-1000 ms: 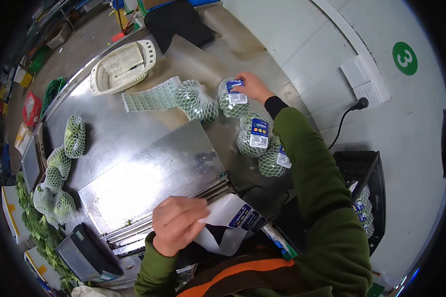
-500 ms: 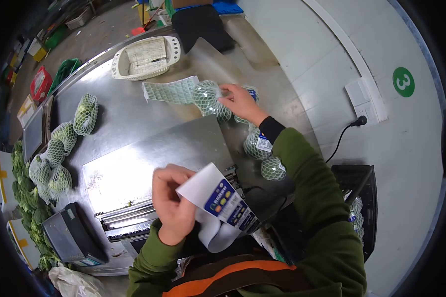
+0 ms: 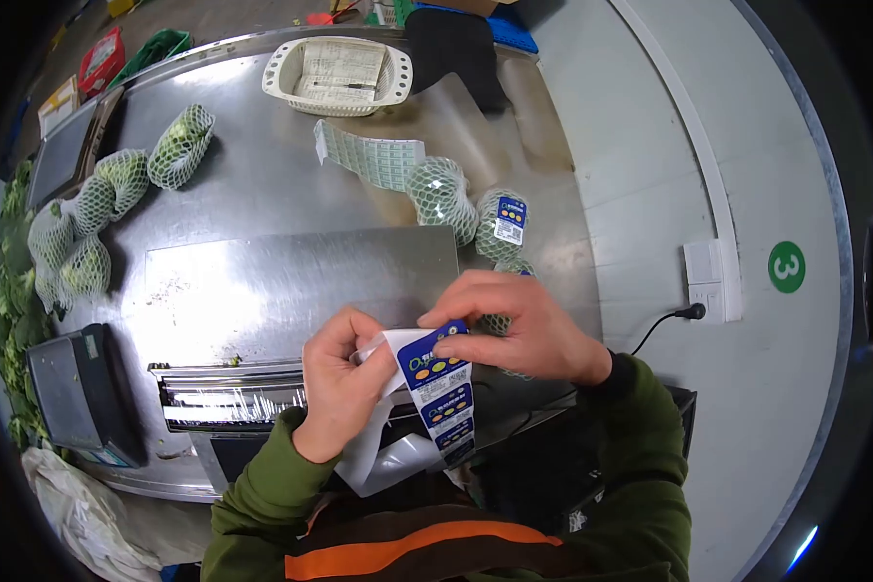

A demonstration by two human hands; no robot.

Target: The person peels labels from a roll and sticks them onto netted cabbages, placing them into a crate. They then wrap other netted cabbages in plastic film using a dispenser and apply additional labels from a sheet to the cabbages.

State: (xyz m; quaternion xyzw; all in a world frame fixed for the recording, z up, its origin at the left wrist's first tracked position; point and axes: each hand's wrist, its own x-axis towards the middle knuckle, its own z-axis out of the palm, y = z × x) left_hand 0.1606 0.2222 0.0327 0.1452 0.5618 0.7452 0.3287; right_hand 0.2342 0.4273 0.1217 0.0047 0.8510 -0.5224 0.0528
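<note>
My left hand [image 3: 344, 383] is closed on a strip of printed labels [image 3: 444, 403], blue and white on a pale backing that curls down below. At the strip's top end, my right hand [image 3: 529, 325] pinches the edge of a blue label between thumb and fingers. Beyond the hands, a round vegetable in white foam netting [image 3: 441, 199] sits on the steel counter. Beside it, another netted vegetable [image 3: 502, 223] carries a blue and white label. More netted pieces are partly hidden behind my right hand. A sheet of small green-printed stickers [image 3: 383, 163] touches the unlabelled one.
A steel-topped machine [image 3: 301, 291] stands directly in front of me. Several netted vegetables [image 3: 92, 204] lie at left, near broccoli [image 3: 10, 320] and a dark scale-like device [image 3: 82, 393]. A white basket [image 3: 286, 73] holds paper and a pen. A plugged cord [image 3: 689, 311] runs along the right wall.
My right hand has left the netted vegetable and come back to the label strip, where it now grips the top label. The view has shifted; the left hand still holds the strip.
</note>
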